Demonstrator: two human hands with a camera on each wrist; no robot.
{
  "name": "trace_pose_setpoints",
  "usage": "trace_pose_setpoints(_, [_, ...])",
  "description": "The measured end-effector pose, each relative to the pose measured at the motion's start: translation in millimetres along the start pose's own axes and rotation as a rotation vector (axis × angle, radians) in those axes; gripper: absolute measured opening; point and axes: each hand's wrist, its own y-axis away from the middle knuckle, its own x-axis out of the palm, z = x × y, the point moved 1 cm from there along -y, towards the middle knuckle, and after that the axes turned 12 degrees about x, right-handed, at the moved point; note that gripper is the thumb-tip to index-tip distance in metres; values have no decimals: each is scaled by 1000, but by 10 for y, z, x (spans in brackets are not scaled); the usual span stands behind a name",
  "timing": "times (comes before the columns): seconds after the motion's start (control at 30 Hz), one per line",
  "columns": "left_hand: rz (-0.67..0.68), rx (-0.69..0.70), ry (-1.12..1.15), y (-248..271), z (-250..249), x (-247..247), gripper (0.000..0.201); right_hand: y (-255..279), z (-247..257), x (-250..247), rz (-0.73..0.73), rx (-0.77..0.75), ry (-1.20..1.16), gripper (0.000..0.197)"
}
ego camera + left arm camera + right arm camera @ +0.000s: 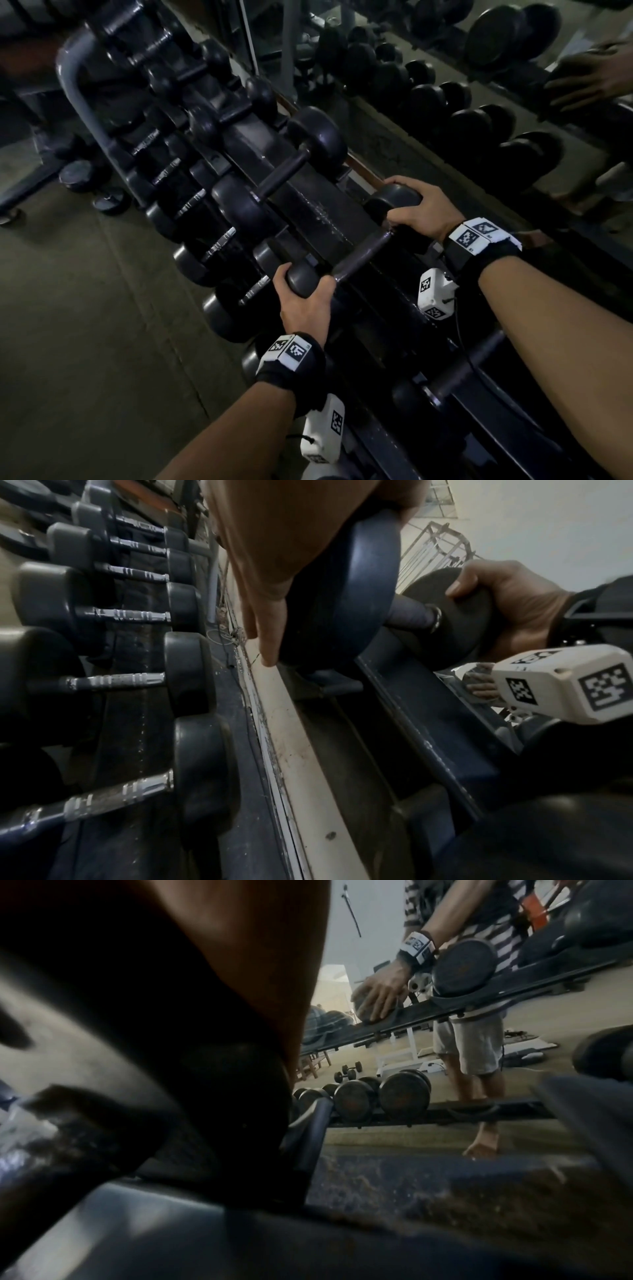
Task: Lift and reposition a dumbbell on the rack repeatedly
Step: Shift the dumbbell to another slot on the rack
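Dumbbells with chrome handles (191,205) fill the lower tier at the far left, parked side by side so each head sits against the rail. Next to them, the left hand (305,308) curls its fingers and thumb round the near head of the dumbbell (363,253), a closed grip on the weight's end and not on its handle. That hold, I judge, suits sliding or lifting a heavy piece level, with the load shared between both ends. The dumbbell lies across the top tier of the rack (308,202), its bare handle spanning the gap between the two rails. Farther right, the right hand (421,209) wraps over the far head, fingers closed on it from above. From the left wrist, that head still looks seated near its cradle, though whether it is touching I cannot tell. Another dumbbell (294,161) rests on the same tier just beyond.

The room is dim. A grey floor (85,325) runs along the left, and a mirror (479,120) behind the rack reflects more weights.
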Motion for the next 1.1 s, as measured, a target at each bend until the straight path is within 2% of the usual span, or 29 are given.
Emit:
trace_pose_setpoints(0.23, [34, -67, -16, -85, -8, -26, 63, -41, 29, 39, -47, 48, 24, 61])
trace_pose_setpoints(0.37, [83, -44, -39, -65, -48, -70, 73, 23, 17, 75, -130, 68, 40, 60])
trace_pose_setpoints(0.53, [191, -85, -94, -3, -80, -159, 101, 213, -56, 48, -222, 92, 142, 61])
trace_pose_setpoints(0.67, [249, -83, -135, 217, -25, -273, 121, 638, -100, -64, -312, 123, 125, 60])
trace_pose_setpoints(0.8, [362, -191, -163, 540, 240, -360, 119, 1268, -133, -252, -428, 168, 133, 55])
trace_pose_setpoints(0.87, [439, -163, -198, 744, 269, -425, 118, 1611, -183, -303, -482, 191, 138, 53])
trace_pose_setpoints(1.0, [568, -36, -216, 1086, 228, -484, 85, 2252, -431, -242, -555, 273, 147, 53])
trace_pose_setpoints(1.1, [627, 7, -226, 1270, 208, -455, 87, 2555, -619, -195, -544, 320, 164, 54])
